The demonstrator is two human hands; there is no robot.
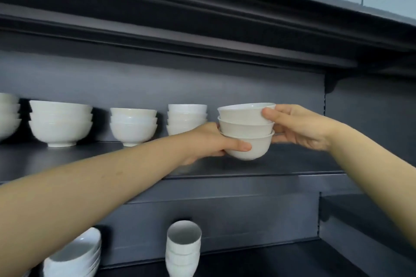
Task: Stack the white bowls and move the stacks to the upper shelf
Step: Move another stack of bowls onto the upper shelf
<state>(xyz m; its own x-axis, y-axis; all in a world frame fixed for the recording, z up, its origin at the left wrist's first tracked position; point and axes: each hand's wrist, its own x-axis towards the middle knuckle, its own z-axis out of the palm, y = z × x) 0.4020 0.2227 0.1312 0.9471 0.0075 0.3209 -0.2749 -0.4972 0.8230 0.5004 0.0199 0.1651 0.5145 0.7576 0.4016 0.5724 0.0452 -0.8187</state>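
- On the lower shelf (pixel 258 261), closest to the camera, a leaning pile of white bowls (pixel 74 254) sits at the left, with a stack of tall white cups (pixel 183 247) to its right; the two are apart.
- Both bare forearms reach up and forward over these, the left one crossing in front of the upper shelf's front edge.
- The left hand (pixel 209 141) grips the bottom bowl of a stack of three white bowls (pixel 246 130): the thumb lies across the bowl's front wall, while the other fingers are hidden behind it.
- The right hand (pixel 301 128) holds the same stack from the right, thumb pressed on the top bowl's rim and fingers (pixel 280 140) curled round the back and side.
- The stack is upright over the right part of the upper shelf (pixel 90 159), low above the board; whether its foot touches cannot be told.
- Just left of and behind it stands a stack of small bowls (pixel 186 117), its lower part covered by the left hand; the gap between the two is narrow.
- Further left along the board stand a medium stack (pixel 133 126), a wide stack (pixel 60 122) and a stack cut by the frame edge (pixel 9 114), each apart from the next.
- To the right of the held stack the board is bare up to the upright side panel (pixel 360 119).
- Behind everything is the dark back wall (pixel 157 83), and a dark board (pixel 180 45) overhangs above.
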